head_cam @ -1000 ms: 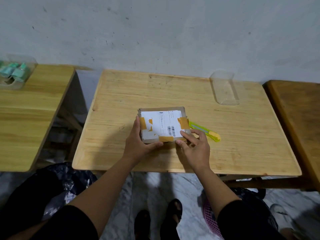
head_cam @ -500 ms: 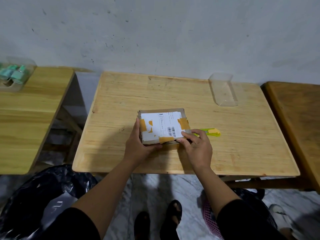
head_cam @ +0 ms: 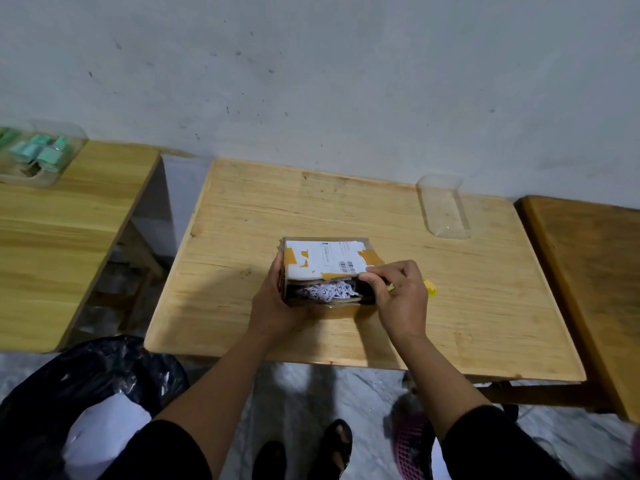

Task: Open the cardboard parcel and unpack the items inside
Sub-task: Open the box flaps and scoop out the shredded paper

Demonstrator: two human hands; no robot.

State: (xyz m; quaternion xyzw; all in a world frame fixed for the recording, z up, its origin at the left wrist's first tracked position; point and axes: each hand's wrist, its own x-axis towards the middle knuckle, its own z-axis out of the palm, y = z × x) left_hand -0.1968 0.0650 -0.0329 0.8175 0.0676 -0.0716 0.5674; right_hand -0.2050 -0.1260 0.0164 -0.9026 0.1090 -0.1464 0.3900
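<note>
Middle bench (head_cam: 242, 216) is the biggest thing here, pale wood w/ a raised lip; lots of bare top behind and to the right of the parcel, less on the near side. Left bench (head_cam: 52, 237) sits apart w/ a gap between, darker bench (head_cam: 595, 278) right up against the other side, cut off by the frame. Black bin bag (head_cam: 69, 393) on the floor bottom left, partly out of shot. Cardboard parcel (head_cam: 329, 261) sits mid-bench toward the near edge, labelled lid tipped up, shredded paper (head_cam: 329, 291) showing in the opening; whatever's under it is hidden. Clear plastic tray (head_cam: 445, 209) near the back edge, well apart. Left hand (head_cam: 273, 303) grips the parcel's left side, right hand (head_cam: 401, 296) pinches the lid's near right corner. Yellow cutter (head_cam: 430, 292) mostly hidden behind the right hand, only the tip visible. Green bits in the clear box (head_cam: 41, 157) far left, too blurry to ID.
</note>
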